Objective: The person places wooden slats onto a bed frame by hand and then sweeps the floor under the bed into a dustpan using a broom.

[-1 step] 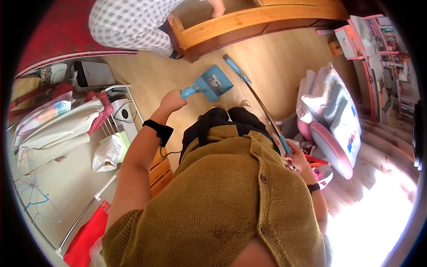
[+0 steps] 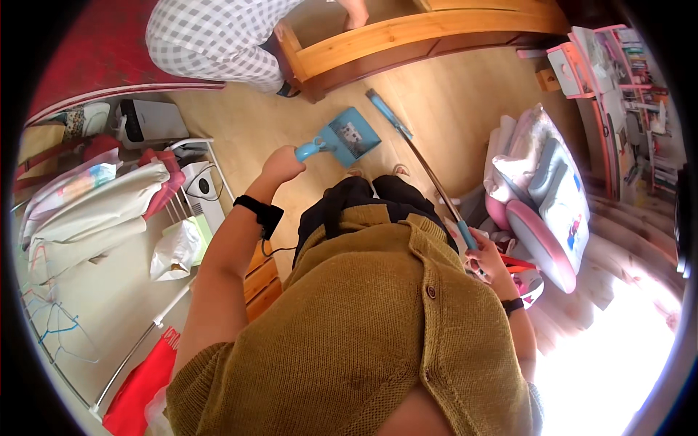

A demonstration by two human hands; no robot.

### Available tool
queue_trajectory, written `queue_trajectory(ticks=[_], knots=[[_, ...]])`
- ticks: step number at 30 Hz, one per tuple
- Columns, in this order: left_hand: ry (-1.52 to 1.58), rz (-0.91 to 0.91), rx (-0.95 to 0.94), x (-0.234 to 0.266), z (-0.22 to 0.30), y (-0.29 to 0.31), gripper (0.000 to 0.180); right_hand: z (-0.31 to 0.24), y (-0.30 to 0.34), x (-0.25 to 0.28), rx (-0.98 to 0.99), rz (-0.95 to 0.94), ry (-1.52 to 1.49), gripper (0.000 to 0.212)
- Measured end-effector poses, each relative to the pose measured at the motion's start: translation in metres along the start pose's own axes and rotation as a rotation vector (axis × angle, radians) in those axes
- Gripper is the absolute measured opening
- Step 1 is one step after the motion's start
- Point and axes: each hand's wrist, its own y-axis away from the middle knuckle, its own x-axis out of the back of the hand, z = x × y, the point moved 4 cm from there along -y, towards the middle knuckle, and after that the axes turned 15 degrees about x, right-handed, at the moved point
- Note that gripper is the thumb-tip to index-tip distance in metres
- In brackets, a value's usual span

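Fingers first: the left hand [image 2: 282, 164] is curled shut round the handle of the blue dustpan [image 2: 342, 139], and the right hand [image 2: 486, 260] is wrapped round the blue grip of the long broom [image 2: 418, 156], close by my right hip. Both are closed and gripping, no slack that I can see.

Now the big things, working down. The pale wooden floor [image 2: 465, 116] fills the middle of my view. Across the top runs a wooden furniture frame [image 2: 422, 33], and another person in checked trousers [image 2: 211, 36] kneels against it, their hand on the wood; that is not my hand. On my left stands a white drying rack [image 2: 182, 291] draped with cloths and bags. On my right sits a pink and grey child's chair [image 2: 542, 211].

The dustpan hangs out in front of me, above the floor ahead of my feet. I judge it is tilted mouth-up so the bits lying inside stay put. The broom slants from my right hand forward and left, its blue head [image 2: 382, 107] down near the floor just beyond the pan. I reckon that slant keeps brush and pan within easy reach of each other.

A black wrist strap [image 2: 260, 212] sits on my left arm.
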Motion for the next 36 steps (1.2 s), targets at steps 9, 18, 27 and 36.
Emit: queue_trajectory(ticks=[9, 18, 27, 36], knots=[[0.017, 0.115, -0.064, -0.002, -0.005, -0.003, 0.026, -0.006, -0.012, 0.002, -0.014, 0.071, -0.005, 0.061], [0.01, 0.09, -0.008, 0.0, 0.002, 0.001, 0.026, 0.01, -0.015, 0.018, -0.048, 0.096, 0.006, 0.041], [0.021, 0.099, -0.002, -0.002, 0.001, 0.003, 0.023, 0.022, -0.019, 0.032, -0.217, 0.063, -0.143, 0.026], [0.007, 0.118, 0.009, -0.001, -0.001, 0.002, 0.023, 0.045, -0.019, 0.046, -0.232, 0.073, -0.14, 0.053]])
